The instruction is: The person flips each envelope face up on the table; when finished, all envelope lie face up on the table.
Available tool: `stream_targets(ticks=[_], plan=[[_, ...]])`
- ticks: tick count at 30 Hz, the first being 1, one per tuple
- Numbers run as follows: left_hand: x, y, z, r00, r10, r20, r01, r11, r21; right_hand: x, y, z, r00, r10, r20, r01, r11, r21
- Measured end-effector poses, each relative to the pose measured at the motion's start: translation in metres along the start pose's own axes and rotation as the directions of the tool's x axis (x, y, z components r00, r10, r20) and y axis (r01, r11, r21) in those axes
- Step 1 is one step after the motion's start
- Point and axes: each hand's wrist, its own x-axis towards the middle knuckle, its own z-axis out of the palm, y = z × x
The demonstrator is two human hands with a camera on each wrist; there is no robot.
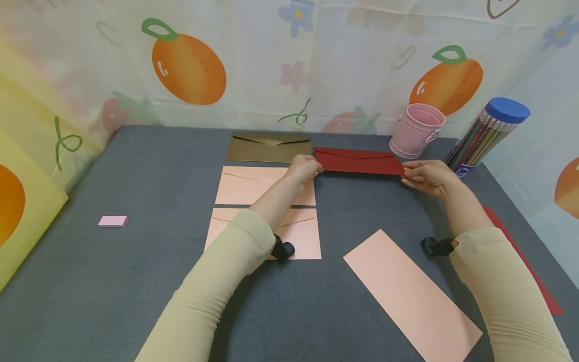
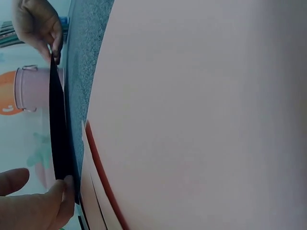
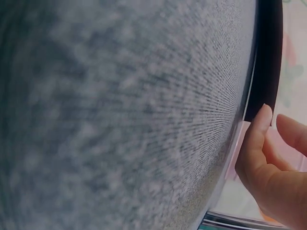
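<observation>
Both hands hold a red envelope [image 1: 357,161] by its two short ends, at the back of the table and slightly raised over it. My left hand [image 1: 304,170] grips the left end, its wrist above the pink envelopes. On the right end are the fingertips of my right hand [image 1: 427,176]. In the left wrist view the envelope [image 2: 58,124] looks dark and nearly edge-on. A gold envelope [image 1: 269,151] lies to its left. Below that are an upper pink envelope [image 1: 239,186] and a lower pink envelope [image 1: 298,236], partly covered by the left arm.
A pink sheet or envelope [image 1: 411,296] lies slanted at the front right. Another red piece [image 1: 520,256] is partly behind the right sleeve. A pink bucket [image 1: 416,131] and a blue-lidded tube of pencils [image 1: 486,133] stand back right. A small pink block [image 1: 113,221] lies left.
</observation>
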Motion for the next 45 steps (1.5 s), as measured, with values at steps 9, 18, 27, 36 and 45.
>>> stream_targets(ticks=[9,18,27,36,45], plan=[[0.002,0.001,-0.001,0.997,-0.039,0.063,0.040,0.999,-0.022,-0.002,0.001,-0.001,1.000,0.004,0.014,-0.004,1.000,0.030],[0.002,0.002,0.002,0.997,-0.020,0.070,0.022,0.999,-0.024,-0.002,0.001,-0.001,1.000,-0.013,0.016,0.012,1.000,0.019],[0.001,0.002,0.005,0.998,-0.018,0.058,0.021,0.999,-0.042,-0.004,0.000,0.001,1.000,-0.006,0.004,0.006,1.000,-0.005],[-0.001,0.002,0.009,1.000,-0.018,0.001,0.018,1.000,0.013,-0.013,-0.005,-0.001,1.000,-0.008,0.004,0.008,0.999,-0.033],[-0.011,-0.002,0.016,0.994,0.109,-0.021,-0.107,0.991,0.074,-0.027,-0.004,-0.015,0.999,-0.043,0.013,0.045,0.971,-0.234]])
